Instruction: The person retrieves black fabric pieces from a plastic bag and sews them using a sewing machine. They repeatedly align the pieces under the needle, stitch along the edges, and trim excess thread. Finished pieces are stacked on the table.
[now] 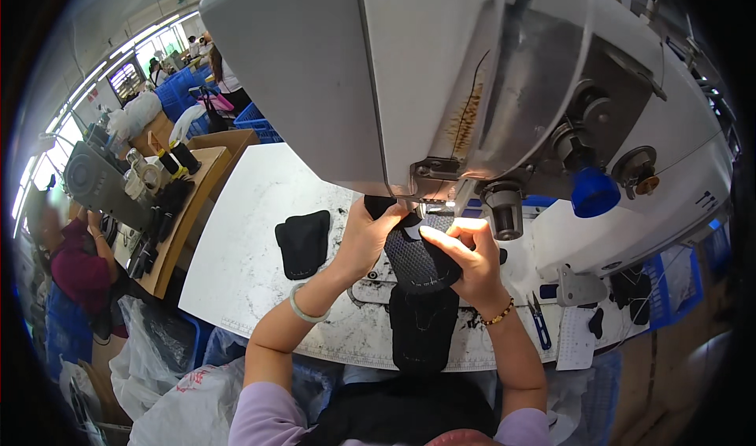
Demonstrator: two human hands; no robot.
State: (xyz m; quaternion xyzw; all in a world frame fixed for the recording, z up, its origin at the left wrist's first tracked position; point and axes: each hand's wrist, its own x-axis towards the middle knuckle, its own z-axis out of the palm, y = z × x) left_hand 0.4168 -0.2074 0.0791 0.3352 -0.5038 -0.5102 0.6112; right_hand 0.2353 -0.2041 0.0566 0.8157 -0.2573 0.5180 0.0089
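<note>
Under the head of a large white sewing machine (299,76), both my hands grip a black textured fabric piece (421,266) with a small white patch near its top. My left hand (368,237) pinches its upper left edge close to the needle area. On the right side, my right hand (472,261) presses the piece between thumb and fingers, the thumb by the white patch. A second black fabric piece (424,332) hangs below it toward the table's front edge. Left of my hands lies a stack of black fabric pieces (303,245). The needle itself is hard to make out.
Blue-handled thread snips (540,324) and a white paper slip (576,340) lie at the right of the white table (236,273). Dark lint is scattered over it. Further left, a co-worker in a dark red top (83,265) sits by another machine (106,182). Plastic bags (189,406) crowd the lower left.
</note>
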